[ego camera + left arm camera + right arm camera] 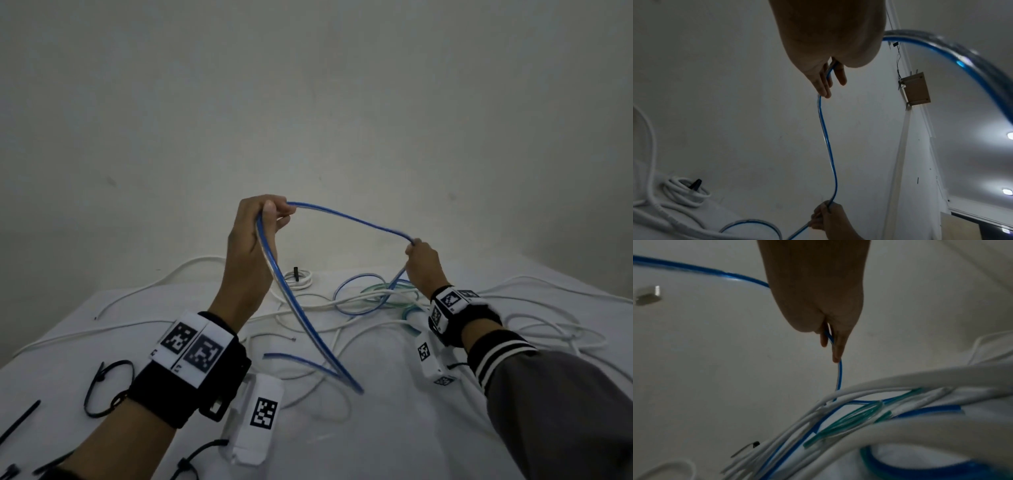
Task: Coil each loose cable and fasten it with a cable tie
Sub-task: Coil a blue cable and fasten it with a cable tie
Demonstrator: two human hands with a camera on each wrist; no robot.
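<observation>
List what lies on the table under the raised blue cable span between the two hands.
Under the blue cable lie tangled white cables, a tied white coil, and blue and green loops. The left hand and right hand cover parts.

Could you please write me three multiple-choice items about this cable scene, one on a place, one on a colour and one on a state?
1. Where does the finished white coil lie?
A. In the right hand
B. On the table, beyond the left hand
C. On the floor

2. What colour is the cable stretched between both hands?
A. Blue
B. Green
C. Black

3. How is that cable held?
A. Lying loose, untouched
B. By the left hand alone
C. By the left hand and the right hand, raised above the table

Key: 1 B, the head view shows it tied with a black tie on the white table; 2 A, every view shows it blue; 3 C, fingers of each hand curl round it.
</observation>
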